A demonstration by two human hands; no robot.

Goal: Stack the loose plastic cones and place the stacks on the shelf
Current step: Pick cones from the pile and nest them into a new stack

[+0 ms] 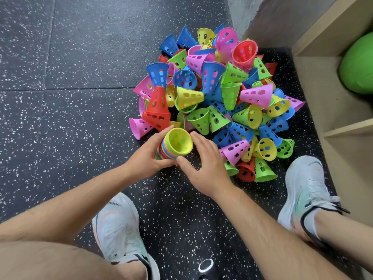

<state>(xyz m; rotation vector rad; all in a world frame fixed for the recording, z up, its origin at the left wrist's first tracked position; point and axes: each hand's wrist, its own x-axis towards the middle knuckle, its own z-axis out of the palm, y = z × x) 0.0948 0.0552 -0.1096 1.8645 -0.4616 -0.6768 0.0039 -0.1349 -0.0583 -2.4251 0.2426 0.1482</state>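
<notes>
A big heap of loose perforated plastic cones (218, 91), pink, blue, green, yellow and red, lies on the dark speckled floor. At its near edge I hold a stack of nested cones (177, 144) with a yellow one on top, its wide mouth facing up at me. My left hand (147, 156) grips the stack from the left and underneath. My right hand (203, 158) curls round its right side, thumb below the rim. The wooden shelf (331, 91) stands at the right, next to the heap.
A green ball (358, 63) sits in an upper shelf compartment. My two feet in white shoes (119, 229) (304, 190) are planted on the floor either side of my arms. A small black round object (205, 265) lies by the bottom edge.
</notes>
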